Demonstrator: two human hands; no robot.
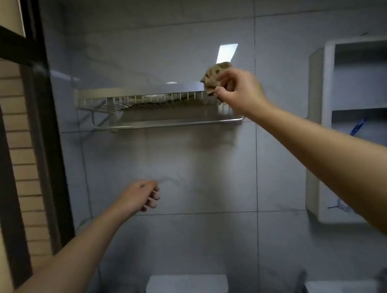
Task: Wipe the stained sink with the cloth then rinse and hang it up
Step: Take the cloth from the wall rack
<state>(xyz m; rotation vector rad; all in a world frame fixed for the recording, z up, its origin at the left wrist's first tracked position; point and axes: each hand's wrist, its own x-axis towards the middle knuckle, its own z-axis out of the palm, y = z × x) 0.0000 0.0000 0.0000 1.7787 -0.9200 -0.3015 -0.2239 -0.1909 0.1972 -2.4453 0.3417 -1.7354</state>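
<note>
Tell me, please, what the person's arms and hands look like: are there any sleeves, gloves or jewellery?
Both arms are bare. The left forearm and right forearm show no sleeve up to the frame's edge. The left hand and right hand wear no gloves, and no watch, bracelet or ring shows at the wrists or fingers, though the picture is somewhat blurred.

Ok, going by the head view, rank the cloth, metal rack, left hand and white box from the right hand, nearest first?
1. cloth, pinched in the right hand.
2. metal rack, just to its left on the wall.
3. left hand, lower left.
4. white box, at the bottom edge.
</note>
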